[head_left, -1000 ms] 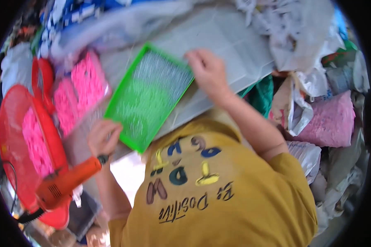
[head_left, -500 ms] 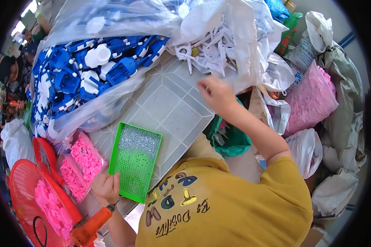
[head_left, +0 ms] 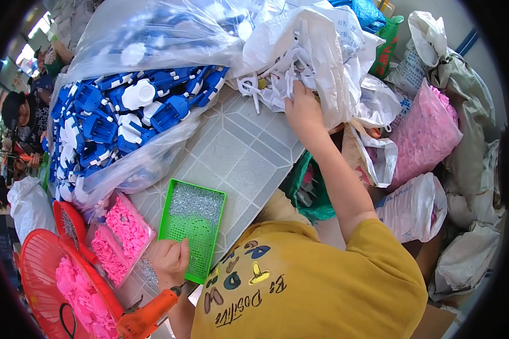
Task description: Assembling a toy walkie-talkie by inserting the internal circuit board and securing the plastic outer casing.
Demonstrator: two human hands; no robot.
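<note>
At the mouth of a white woven sack point(head_left: 328, 85), my right hand point(head_left: 304, 110) reaches in among white plastic parts point(head_left: 291, 70). Its fingertips are partly hidden by the parts, so I cannot see whether they grip one. My left hand point(head_left: 171, 261) is closed beside the lower left edge of a bright green perforated tray point(head_left: 197, 246); what it holds, if anything, is hidden. Small silver screws point(head_left: 195, 200) lie in the tray's far half. An orange electric screwdriver point(head_left: 147, 314) crosses in front of my left wrist, its tip toward the tray.
A clear bag of blue-and-white plastic parts point(head_left: 113, 124) covers the table's far left. Pink pieces fill a clear two-part box point(head_left: 147, 240) and a red basket point(head_left: 39, 265). A green bag point(head_left: 308, 195) and several sacks stand right of the tiled tabletop point(head_left: 232, 158).
My right hand has moved away from me, from above the tabletop into the white parts at the sack. My left hand stays closed beside the tray. The whole view has shifted slightly.
</note>
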